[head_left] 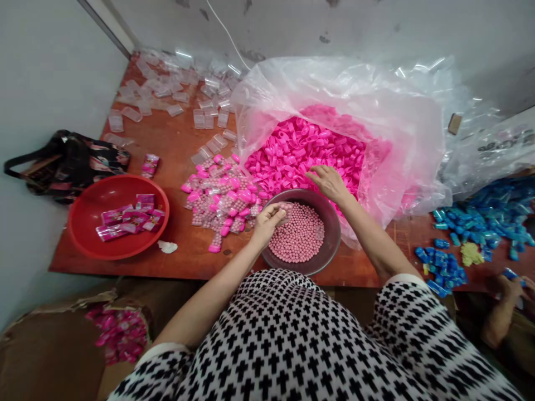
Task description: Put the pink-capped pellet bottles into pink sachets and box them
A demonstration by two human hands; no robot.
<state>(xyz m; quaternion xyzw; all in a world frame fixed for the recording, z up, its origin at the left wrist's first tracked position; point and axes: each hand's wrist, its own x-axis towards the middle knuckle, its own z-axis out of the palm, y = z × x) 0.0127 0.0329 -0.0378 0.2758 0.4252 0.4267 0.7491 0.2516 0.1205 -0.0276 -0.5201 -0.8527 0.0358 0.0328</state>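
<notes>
My left hand [267,221] is closed round a small clear container [285,212] filled with pink beads, held over the left side of a dark round bowl [330,217] of pink beads [297,235]. My right hand [329,182] reaches past the bowl's far rim into a big clear plastic bag [401,128] of pink caps [296,150], its fingers curled down among them. What those fingers hold is hidden. A pile of filled, pink-capped containers [223,200] lies just left of the bowl.
A red basin [90,214] with pink packets sits at the left on the brown table [175,145]. Empty clear containers [175,89] lie scattered at the back. Blue caps [480,223] cover the right, near another person's hand [512,289]. A dark bag [71,161] lies far left.
</notes>
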